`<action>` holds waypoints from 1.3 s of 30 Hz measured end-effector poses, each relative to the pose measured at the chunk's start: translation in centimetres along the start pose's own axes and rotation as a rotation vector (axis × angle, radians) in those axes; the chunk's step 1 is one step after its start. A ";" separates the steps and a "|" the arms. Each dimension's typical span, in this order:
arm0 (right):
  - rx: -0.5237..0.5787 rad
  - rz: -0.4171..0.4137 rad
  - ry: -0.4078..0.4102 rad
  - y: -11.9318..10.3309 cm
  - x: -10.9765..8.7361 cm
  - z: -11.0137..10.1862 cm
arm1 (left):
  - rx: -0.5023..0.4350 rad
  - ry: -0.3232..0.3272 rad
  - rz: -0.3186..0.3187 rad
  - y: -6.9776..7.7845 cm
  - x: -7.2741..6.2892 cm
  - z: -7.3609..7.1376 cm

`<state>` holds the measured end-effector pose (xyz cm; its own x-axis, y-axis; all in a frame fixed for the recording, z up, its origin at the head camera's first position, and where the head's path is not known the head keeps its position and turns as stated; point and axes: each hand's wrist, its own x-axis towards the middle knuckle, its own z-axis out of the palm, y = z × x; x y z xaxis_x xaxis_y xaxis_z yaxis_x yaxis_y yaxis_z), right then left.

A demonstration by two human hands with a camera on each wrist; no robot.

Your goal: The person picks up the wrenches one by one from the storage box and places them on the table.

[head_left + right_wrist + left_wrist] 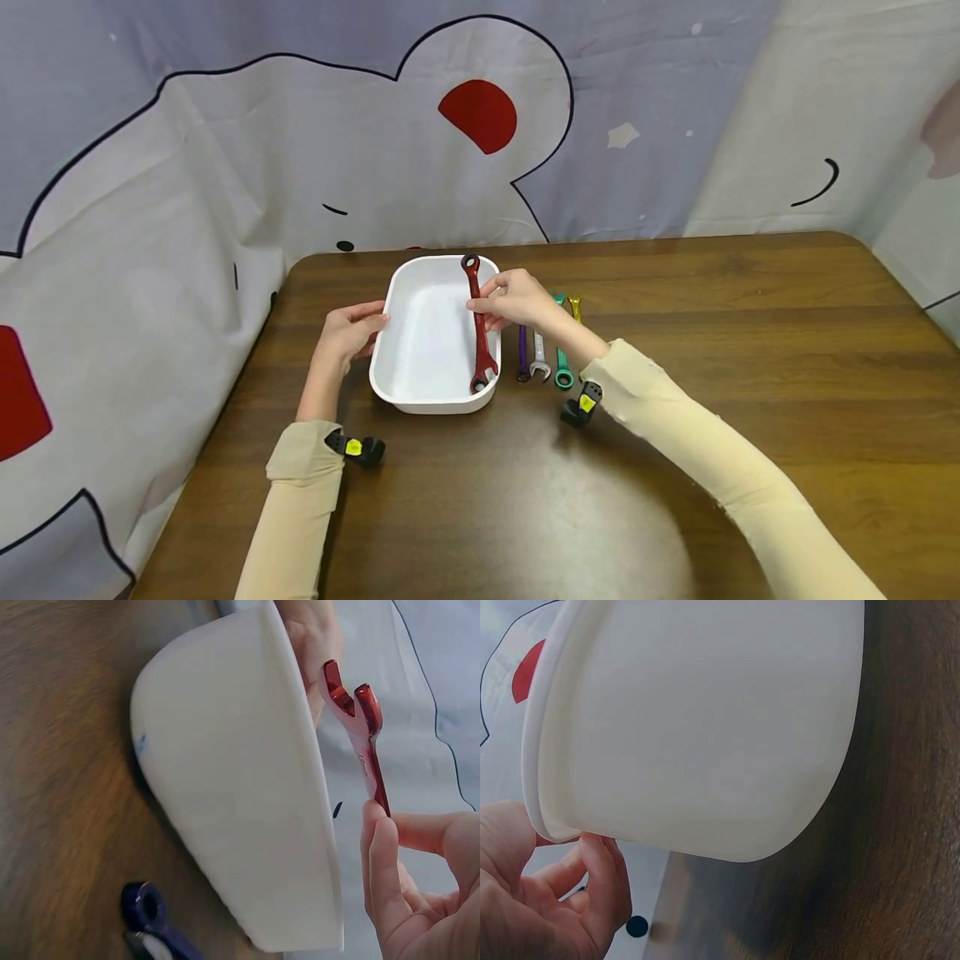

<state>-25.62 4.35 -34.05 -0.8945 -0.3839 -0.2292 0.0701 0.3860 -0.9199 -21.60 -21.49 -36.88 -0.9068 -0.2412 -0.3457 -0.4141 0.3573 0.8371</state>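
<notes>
A red combination wrench is pinched between the thumb and fingers of my right hand, above the right side of a white plastic tub. In the right wrist view the wrench's open jaw end stands higher than the tub's rim. My left hand grips the tub's left rim, thumb on top and fingers beneath the lip, as the left wrist view shows. Right of the tub lie a purple wrench, a silver wrench, a green wrench and a yellow wrench, partly hidden by my right arm.
The tub stands on a brown wooden table near its back edge. Behind the table hangs a patterned curtain. A black wrist camera is strapped at my right sleeve, another camera at my left.
</notes>
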 end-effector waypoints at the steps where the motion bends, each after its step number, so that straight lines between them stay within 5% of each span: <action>1: -0.002 0.000 0.001 0.1 -0.1 -0.1 | 0.001 0.000 0.001 0.0 0.0 0.0; 39: 0.063 0.024 0.064 4.4 -3.3 -4.7 | -0.009 -0.007 0.006 -0.2 -0.5 0.0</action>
<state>-24.44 11.24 -35.82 -0.9183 -0.3202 -0.2329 0.1179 0.3405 -0.9328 -21.06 -21.41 -36.84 -0.9098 -0.2330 -0.3435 -0.4081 0.3508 0.8429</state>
